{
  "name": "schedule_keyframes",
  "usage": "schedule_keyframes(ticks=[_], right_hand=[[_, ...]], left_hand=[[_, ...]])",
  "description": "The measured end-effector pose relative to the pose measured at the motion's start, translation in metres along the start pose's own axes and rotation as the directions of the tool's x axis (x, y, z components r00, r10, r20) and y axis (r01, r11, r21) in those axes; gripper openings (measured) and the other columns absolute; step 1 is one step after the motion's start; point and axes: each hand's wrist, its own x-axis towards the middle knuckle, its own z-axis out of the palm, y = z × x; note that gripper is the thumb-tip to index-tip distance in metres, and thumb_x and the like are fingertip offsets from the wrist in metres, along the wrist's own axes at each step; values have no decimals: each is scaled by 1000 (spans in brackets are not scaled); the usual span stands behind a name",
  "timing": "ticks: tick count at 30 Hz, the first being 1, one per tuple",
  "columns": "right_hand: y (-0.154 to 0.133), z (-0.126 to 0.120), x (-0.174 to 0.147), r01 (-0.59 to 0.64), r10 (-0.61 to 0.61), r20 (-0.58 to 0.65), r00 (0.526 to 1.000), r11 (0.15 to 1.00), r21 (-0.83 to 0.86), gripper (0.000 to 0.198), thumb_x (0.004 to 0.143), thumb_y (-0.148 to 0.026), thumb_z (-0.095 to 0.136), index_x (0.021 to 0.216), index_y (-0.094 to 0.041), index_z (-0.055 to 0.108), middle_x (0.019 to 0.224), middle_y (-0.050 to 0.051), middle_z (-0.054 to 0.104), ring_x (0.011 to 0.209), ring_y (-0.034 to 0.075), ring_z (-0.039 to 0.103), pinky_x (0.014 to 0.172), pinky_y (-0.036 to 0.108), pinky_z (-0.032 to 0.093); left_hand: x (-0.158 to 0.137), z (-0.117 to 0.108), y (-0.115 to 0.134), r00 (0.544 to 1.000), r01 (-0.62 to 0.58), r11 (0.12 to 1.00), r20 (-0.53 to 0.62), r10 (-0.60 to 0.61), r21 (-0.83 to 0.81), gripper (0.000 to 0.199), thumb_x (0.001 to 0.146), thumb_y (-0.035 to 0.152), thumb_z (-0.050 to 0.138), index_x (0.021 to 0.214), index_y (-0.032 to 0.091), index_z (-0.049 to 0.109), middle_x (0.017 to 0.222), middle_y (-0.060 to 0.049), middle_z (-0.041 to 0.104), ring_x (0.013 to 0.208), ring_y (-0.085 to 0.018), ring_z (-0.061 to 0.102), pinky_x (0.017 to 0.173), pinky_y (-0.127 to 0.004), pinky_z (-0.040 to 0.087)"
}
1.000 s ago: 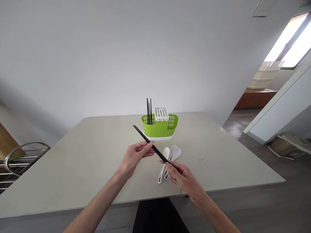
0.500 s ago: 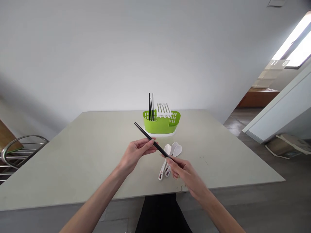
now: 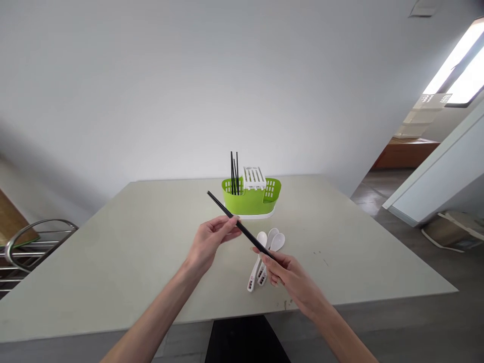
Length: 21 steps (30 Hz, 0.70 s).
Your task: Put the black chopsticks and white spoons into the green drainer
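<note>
A pair of black chopsticks is held slantwise above the table, the tips pointing to the upper left. My left hand pinches them near the middle. Around their lower right end, my right hand is closed. Below and behind the right hand lie several white spoons, bowls away from me, their handles partly hidden by that hand. Farther back stands a green utensil holder on a white base. Several black chopsticks stand upright in its left compartment, and a white slotted rack tops its middle.
The pale table runs back to a white wall. At the left edge is a metal rack with a wooden board. On the floor at right sits a brownish container.
The view has shifted slightly, so the holder and spoons sit a little lower in the picture. Both hands keep their grip on the chopsticks, whose slant is nearly the same.
</note>
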Motion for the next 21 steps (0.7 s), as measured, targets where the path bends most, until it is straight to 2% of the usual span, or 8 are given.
schedule_keyframes(ticks=[3,5,7,9,11,14,17,21], right_hand=[[-3,-11,0,49,-51,-19,999,994,-98,62,88,-64,74,137,-24,73,74,-2,49,74,15,45,77,30,44],[-1,-26,-3,80,-96,-85,992,980,-181,60,89,-64,72,137,-27,72,81,0,54,81,17,51,84,32,46],[6,-48,-6,89,-144,-192,971,960,-266,59,91,-65,68,136,-28,72,82,0,57,83,18,54,86,32,48],[19,-73,-10,77,-188,-308,933,938,-339,60,91,-67,66,135,-27,72,84,1,59,84,19,57,86,32,50],[33,-97,-11,61,-231,-397,888,916,-397,61,88,-67,67,131,-24,73,89,3,62,88,21,61,86,31,52],[51,-118,-11,54,-294,-460,837,883,-466,60,88,-67,66,127,-22,73,94,5,65,92,22,64,87,32,54],[57,-121,-11,49,-311,-442,842,858,-512,56,91,-65,63,126,-23,72,93,6,67,90,22,66,82,31,55],[53,-115,-13,63,-330,-363,872,810,-583,47,94,-63,62,118,-24,74,94,7,70,84,22,66,77,31,55]], left_hand=[[23,-17,28,969,-162,986,-193,152,-36,43,67,52,94,88,17,82,101,-7,81,94,-20,77,108,-39,59],[46,-31,54,890,-325,946,-336,308,7,46,65,51,95,90,16,81,102,-7,81,94,-19,77,108,-37,59],[72,-44,78,805,-431,893,-393,444,126,44,69,50,93,93,15,81,102,-7,80,95,-20,77,106,-37,60],[97,-51,94,770,-443,862,-389,506,246,42,72,48,91,94,14,80,101,-8,80,90,-20,78,102,-38,62],[121,-52,98,783,-405,847,-348,516,345,39,75,45,89,94,13,80,97,-9,81,84,-21,79,97,-40,65],[149,-45,87,835,-285,805,-277,475,520,31,80,39,85,95,13,80,94,-10,82,78,-22,80,88,-39,67],[168,-37,66,876,-179,726,-229,425,664,25,83,33,80,101,15,79,92,-8,83,74,-22,80,82,-36,67],[188,-35,47,903,-126,691,-206,377,711,24,84,28,78,104,15,78,90,-9,83,73,-21,79,79,-34,65]])
